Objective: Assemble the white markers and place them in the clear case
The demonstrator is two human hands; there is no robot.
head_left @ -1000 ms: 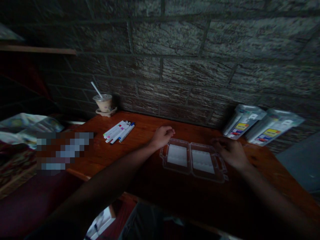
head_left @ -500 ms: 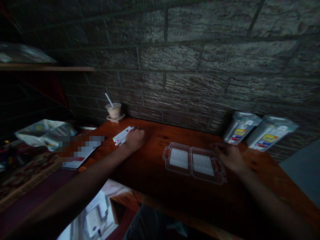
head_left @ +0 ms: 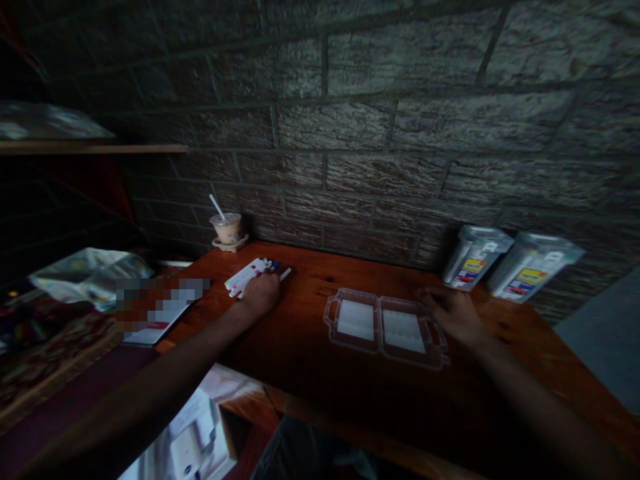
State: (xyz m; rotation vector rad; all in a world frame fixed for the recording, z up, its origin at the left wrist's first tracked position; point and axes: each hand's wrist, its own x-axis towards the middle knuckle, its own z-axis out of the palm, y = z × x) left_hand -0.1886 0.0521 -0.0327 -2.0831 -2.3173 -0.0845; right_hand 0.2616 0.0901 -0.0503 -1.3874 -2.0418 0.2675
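Markers: a small bunch of white markers [head_left: 249,274] with coloured caps lies on the wooden worktop [head_left: 310,347], left of the frame's centre. One of them pokes out to the right past the knuckles.
Left hand: the left hand [head_left: 261,293] sits on the near ends of the markers, fingers curled down. The grip reads as closed over them. In this dim light it is not clear whether they are lifted off the wood.
Change: a second ago this hand lay by the upper left corner of the clear case. Half a second ago it reached the bunch, and now it is bunched tighter on it. The markers are fanned differently from before, so they have been disturbed.
Right hand: the right hand [head_left: 449,311] stays where it was, at the right end of the case, fingers bent and touching its edge. Whether its grip pinches the plastic cannot be told.
Case: the clear plastic case [head_left: 384,327] lies open and flat in mid-frame, its two halves side by side and both showing pale insides. It has not shifted.
Around: a cup with a straw [head_left: 227,229] stands by the brick wall [head_left: 380,133] above the markers. Two packaged boxes [head_left: 500,261] lean on the wall at right.
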